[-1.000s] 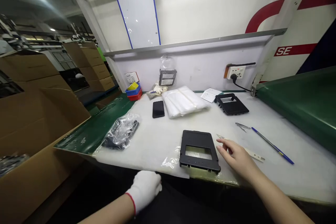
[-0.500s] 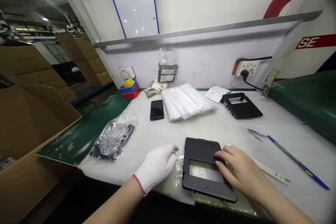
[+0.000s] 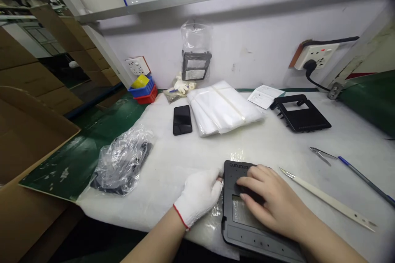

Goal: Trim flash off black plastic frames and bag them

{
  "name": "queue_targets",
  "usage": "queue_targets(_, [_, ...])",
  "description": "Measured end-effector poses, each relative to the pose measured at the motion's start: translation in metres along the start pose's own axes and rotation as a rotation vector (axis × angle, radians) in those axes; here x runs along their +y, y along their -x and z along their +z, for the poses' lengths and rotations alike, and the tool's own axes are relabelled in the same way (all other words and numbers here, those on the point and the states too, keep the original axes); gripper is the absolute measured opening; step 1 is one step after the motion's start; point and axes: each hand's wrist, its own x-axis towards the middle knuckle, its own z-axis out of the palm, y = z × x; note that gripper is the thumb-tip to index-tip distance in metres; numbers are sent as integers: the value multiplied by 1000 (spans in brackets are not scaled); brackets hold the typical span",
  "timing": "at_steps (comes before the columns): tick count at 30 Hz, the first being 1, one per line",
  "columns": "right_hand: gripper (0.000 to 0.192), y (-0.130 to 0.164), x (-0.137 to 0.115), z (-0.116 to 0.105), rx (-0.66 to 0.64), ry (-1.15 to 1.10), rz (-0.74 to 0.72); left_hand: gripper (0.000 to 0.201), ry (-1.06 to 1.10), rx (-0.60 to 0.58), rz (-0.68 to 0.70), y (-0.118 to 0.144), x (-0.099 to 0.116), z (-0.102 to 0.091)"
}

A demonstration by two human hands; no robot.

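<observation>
A black plastic frame with a rectangular window lies flat at the front of the bench. My left hand, in a white glove with red trim, is closed at its left edge; its fingertips are partly hidden. My bare right hand rests across the frame beside the window, thumb and fingers apart. Dark shadow under the palm hides what is beneath. Right of this hand lies a craft knife with a pale handle, its blade pointing toward the frame.
Behind lie a phone, a stack of clear plastic bags, a leaflet and another black frame. A bagged part is at left. A metal hand tool and blue pen lie right.
My right hand has moved from the frame's right side further over its surface. My left hand has come up to the left edge. The view has tilted down and moved closer.
</observation>
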Motion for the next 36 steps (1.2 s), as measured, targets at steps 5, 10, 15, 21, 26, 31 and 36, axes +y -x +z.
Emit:
queue_targets(5, [35, 43, 59, -26, 257, 199, 346, 34, -52, -29, -23, 11, -2, -16])
queue_targets(10, [43, 84, 102, -23, 151, 439, 462, 36, -275, 40, 296, 4, 17, -40])
queue_targets(15, [25, 89, 89, -30, 160, 482, 824, 50, -424, -202, 855, -29, 63, -34])
queue_targets(21, [31, 95, 79, -31, 188, 525, 997, 33, -680, -351, 1058, -61, 101, 13])
queue_targets(26, [38, 100, 85, -24, 268, 565, 887, 11, -756, -190, 1025, -70, 109, -22])
queue_targets(31, [35, 96, 83, -27, 215, 585, 896, 28, -633, 651, 882, -53, 76, -87])
queue_targets(36, [33, 95, 80, -35, 142, 505, 938, 39, -676, 896, 663, -21, 18, -51])
